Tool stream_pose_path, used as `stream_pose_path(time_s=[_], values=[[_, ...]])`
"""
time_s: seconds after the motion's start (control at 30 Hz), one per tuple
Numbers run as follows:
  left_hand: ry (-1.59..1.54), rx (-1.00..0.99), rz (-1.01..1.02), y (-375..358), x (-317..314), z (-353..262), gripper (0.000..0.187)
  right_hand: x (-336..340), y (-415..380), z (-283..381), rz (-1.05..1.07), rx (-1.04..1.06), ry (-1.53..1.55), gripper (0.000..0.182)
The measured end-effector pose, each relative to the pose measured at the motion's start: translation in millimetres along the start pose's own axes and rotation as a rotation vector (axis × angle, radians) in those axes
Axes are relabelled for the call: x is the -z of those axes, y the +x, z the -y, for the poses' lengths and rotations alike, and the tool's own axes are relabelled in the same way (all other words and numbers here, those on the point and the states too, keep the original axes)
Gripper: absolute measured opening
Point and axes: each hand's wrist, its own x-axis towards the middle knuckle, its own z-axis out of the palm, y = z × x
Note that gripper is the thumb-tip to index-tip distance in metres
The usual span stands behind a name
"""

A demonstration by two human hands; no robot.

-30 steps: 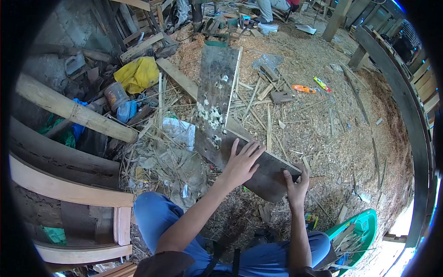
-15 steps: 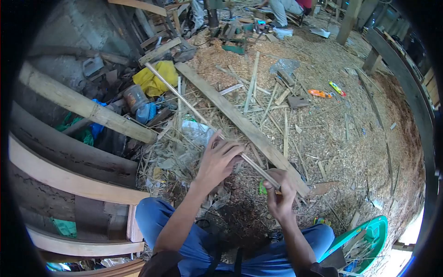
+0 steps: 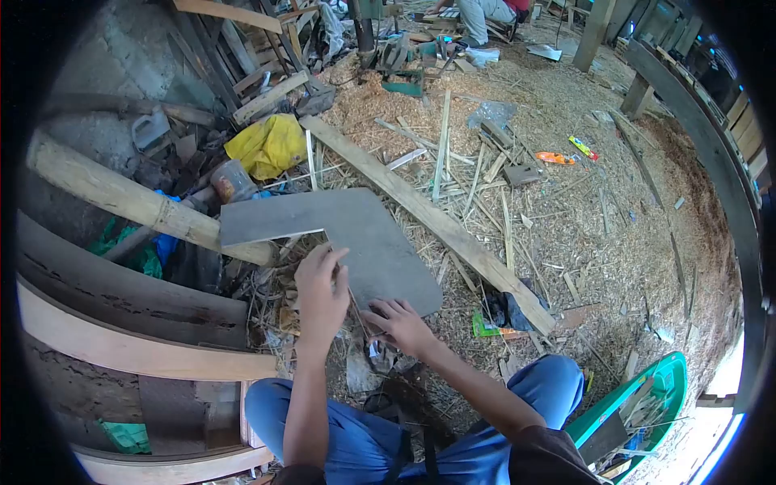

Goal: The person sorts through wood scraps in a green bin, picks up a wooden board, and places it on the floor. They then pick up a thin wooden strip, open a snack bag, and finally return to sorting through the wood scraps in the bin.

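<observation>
A flat grey L-shaped board [image 3: 364, 242] lies in front of me, over the litter on the floor. My left hand [image 3: 322, 287] is at its inner corner, thumb and fingers bent along the inner edge; whether it grips something thin there I cannot make out. My right hand [image 3: 398, 325] rests at the board's near edge with its fingers spread on the surface. A thin strip shows between the two hands, partly hidden by them.
A long plank [image 3: 436, 228] lies diagonally beyond the board. At the left are a bamboo pole [image 3: 121, 187], a yellow cloth [image 3: 267, 145] and a wooden frame [image 3: 145, 339]. A green tub [image 3: 675, 388] with scraps stands at the right. Another person [image 3: 485, 18] sits far ahead.
The long thin stick that both hands held is no longer seen across the view. The grey board now lies before me, and both hands have moved left onto it. The view has shifted slightly.
</observation>
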Motion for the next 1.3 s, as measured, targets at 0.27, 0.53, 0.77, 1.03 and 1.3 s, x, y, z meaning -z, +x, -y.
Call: stream_pose_path(time_s=[0.27, 0.53, 0.77, 1.03, 1.3], values=[[0.013, -0.074, 0.129, -12, -23, 4, 0.032, -25, -14, -6, 0.058, -0.051, -0.113, 0.072], [0.017, -0.095, 0.179, -17, -23, -1, 0.034, -59, 22, 9, -0.125, -0.020, 0.000, 0.048], [0.042, -0.043, 0.156, -22, -12, 10, 0.036, -79, 73, 41, -0.280, 0.010, 0.249, 0.035], [-0.011, -0.034, 0.287, -22, -38, 3, 0.038, -23, -4, -53, -0.098, -0.371, 0.154, 0.047], [-0.095, -0.183, 0.596, -29, -119, -39, 0.038, 68, -157, -118, -0.148, -0.952, -0.240, 0.055]])
